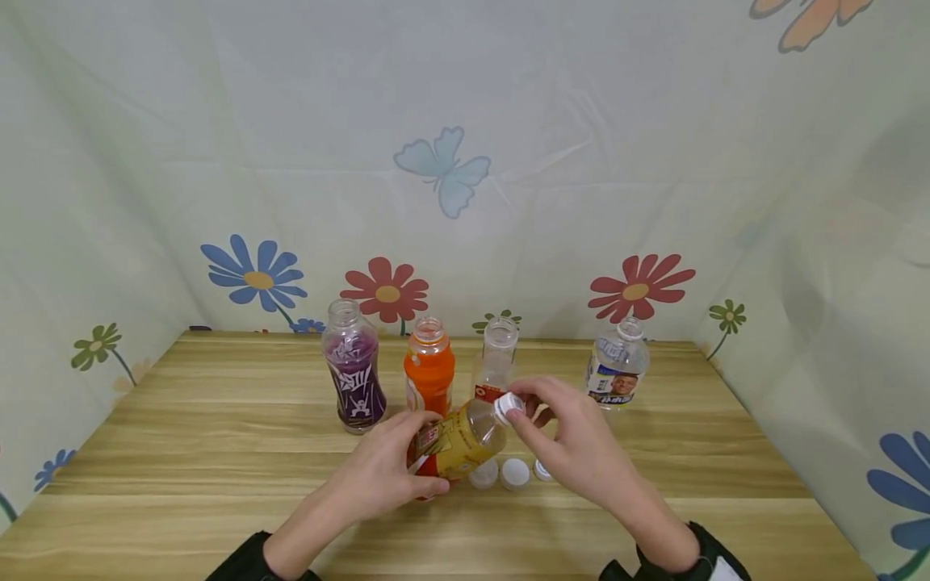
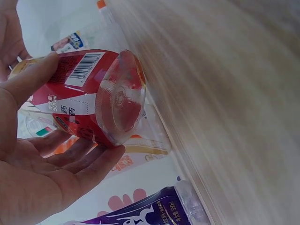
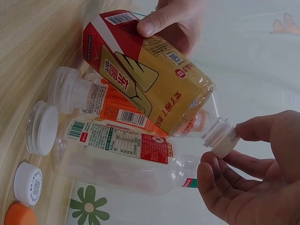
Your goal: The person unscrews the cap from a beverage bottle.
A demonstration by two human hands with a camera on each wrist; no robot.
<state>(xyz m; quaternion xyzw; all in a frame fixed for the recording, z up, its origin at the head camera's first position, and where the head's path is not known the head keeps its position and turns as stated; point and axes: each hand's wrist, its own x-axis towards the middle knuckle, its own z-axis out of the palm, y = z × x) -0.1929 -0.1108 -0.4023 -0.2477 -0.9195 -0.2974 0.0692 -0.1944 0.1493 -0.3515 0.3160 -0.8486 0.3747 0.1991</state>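
Observation:
My left hand (image 1: 388,464) grips a plastic bottle (image 1: 459,442) with a yellow and red label around its body. The bottle is tilted, its neck toward the right and its base (image 2: 121,96) facing the left wrist camera. At the mouth, the thumb and fingers of my right hand (image 1: 581,444) pinch a white cap (image 3: 226,141), which sits over the neck. Behind the tilted bottle stand an uncapped orange-labelled bottle (image 1: 430,367) and a clear uncapped bottle (image 1: 500,347), partly hidden. Loose white caps (image 1: 515,474) lie on the table just below the held bottle.
An uncapped purple-labelled bottle (image 1: 353,371) stands to the left on the wooden table (image 1: 182,452). At the right is a clear uncapped bottle (image 1: 617,363) with a blue label. An orange cap (image 3: 21,214) lies beside the white ones. Floral cloth (image 1: 523,202) hangs behind the table.

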